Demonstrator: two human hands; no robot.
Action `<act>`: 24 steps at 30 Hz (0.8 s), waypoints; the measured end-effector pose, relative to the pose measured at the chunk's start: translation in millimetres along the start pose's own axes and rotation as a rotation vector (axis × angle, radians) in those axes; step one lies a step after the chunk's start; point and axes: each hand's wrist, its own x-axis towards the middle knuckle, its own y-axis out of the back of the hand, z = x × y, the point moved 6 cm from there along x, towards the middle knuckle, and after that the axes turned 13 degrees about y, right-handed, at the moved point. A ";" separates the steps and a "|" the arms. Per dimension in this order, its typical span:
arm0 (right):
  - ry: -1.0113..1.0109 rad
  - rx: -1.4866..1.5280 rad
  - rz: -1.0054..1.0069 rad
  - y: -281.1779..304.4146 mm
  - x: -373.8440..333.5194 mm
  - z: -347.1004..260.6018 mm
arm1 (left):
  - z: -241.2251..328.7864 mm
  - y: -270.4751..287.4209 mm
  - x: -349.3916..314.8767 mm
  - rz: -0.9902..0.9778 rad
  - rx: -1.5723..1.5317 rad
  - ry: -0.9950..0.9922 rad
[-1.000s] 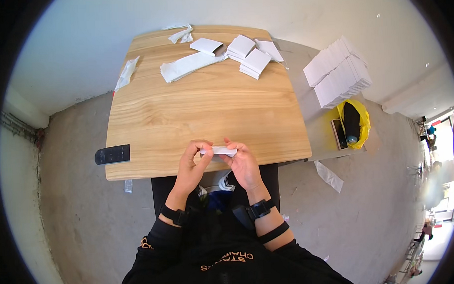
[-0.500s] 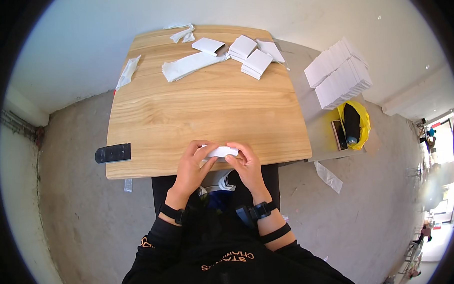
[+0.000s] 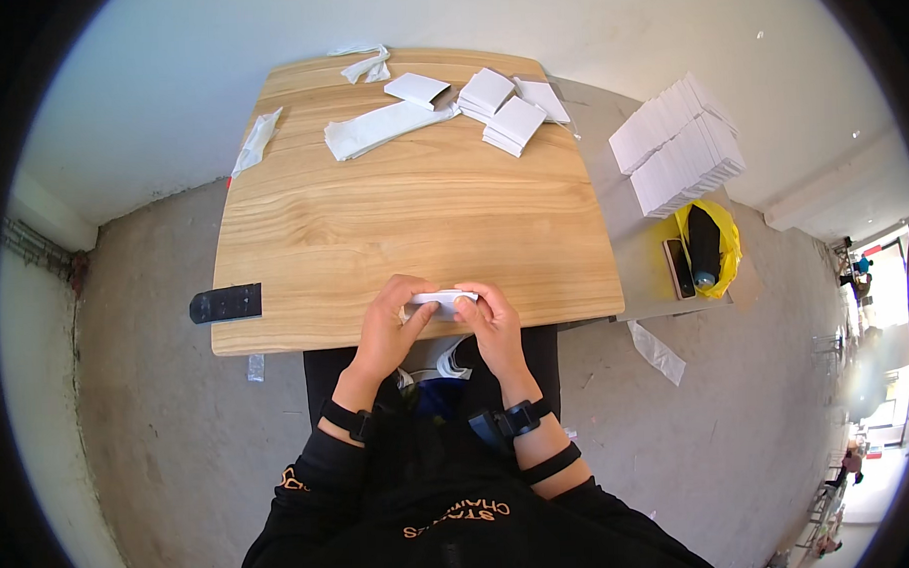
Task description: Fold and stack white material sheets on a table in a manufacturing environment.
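Observation:
A small white paper box (image 3: 443, 298) is held between my two hands at the near edge of the wooden table (image 3: 412, 215). My left hand (image 3: 387, 328) grips its left end, thumb on the near side and fingers over the far side. At the right end, my right hand (image 3: 496, 323) pinches it with thumb and bent fingers. Part of the box is hidden behind the fingertips. Its long narrow side faces me.
Small stacks of white folded boxes (image 3: 514, 125) and a long white plastic sleeve (image 3: 379, 131) lie at the table's far side. A black strip (image 3: 227, 304) overhangs the left edge. Right of the table stand tall white stacks (image 3: 675, 146), a phone (image 3: 678, 268) and a yellow bag (image 3: 729, 242).
Both thumbs have shifted on the box, pressing its near side, and the box looks slightly turned. My hands have otherwise stayed in the same place.

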 end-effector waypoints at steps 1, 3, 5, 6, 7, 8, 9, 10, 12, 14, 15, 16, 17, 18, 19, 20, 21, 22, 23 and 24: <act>-0.015 -0.005 0.006 -0.1 0.4 0.0 | -4.1 -0.9 -0.1 -0.018 -0.057 0.035; -0.030 -0.009 0.011 -1.0 1.1 -0.1 | -13.8 -3.4 -1.6 -0.036 -0.113 0.070; -0.037 0.036 0.029 -2.2 1.5 0.3 | -35.3 -5.6 -3.7 -0.062 -0.466 0.244; -0.037 0.036 0.028 -2.4 2.0 0.1 | -36.6 -4.6 -3.8 -0.062 -0.466 0.243; -0.037 0.044 0.030 -2.7 2.5 0.1 | -37.5 -3.5 -3.9 -0.062 -0.439 0.241; -0.037 0.053 0.032 -3.1 2.9 0.0 | -37.9 -2.7 -4.0 -0.061 -0.412 0.239; -0.038 0.053 0.031 -2.9 2.9 0.4 | -38.1 -2.9 -3.8 -0.060 -0.412 0.240; -0.044 0.065 0.034 -2.6 2.9 1.1 | -38.5 -3.7 -3.3 -0.064 -0.421 0.248; -0.052 0.078 0.036 -2.2 2.5 2.8 | -38.1 -3.5 -2.3 -0.066 -0.429 0.258; -0.037 0.075 0.036 -1.1 2.2 3.9 | -36.3 -3.3 -1.4 -0.086 -0.424 0.280; -0.039 0.076 0.035 -1.7 2.3 3.5 | -35.4 -2.1 -1.5 -0.084 -0.424 0.281; -0.034 0.065 0.032 -1.6 2.2 2.4 | -34.1 -1.9 -1.6 -0.090 -0.383 0.280; -0.030 0.053 0.030 -1.4 2.3 1.4 | -32.6 -2.0 -1.6 -0.095 -0.343 0.279; -0.032 0.056 0.029 -2.2 1.9 0.9 | -30.9 -1.0 -2.0 -0.095 -0.341 0.282; -0.038 0.066 0.036 -2.7 1.6 0.5 | -29.3 -0.5 -2.4 -0.096 -0.343 0.292; -0.043 0.076 0.043 -3.3 1.1 0.4 | -28.7 -0.3 -2.8 -0.097 -0.345 0.302; -0.044 0.076 0.043 -3.4 0.7 -0.2 | -28.4 -0.8 -3.1 -0.097 -0.344 0.304; -0.043 0.078 0.043 -3.5 0.3 -0.9 | -27.6 -0.7 -3.5 -0.090 -0.340 0.293; -0.041 0.080 0.043 -3.6 0.0 -1.3 | -26.6 -0.7 -3.9 -0.083 -0.335 0.283; -0.042 0.080 0.044 -3.3 -0.2 -1.2 | -25.2 -1.3 -4.1 -0.084 -0.334 0.283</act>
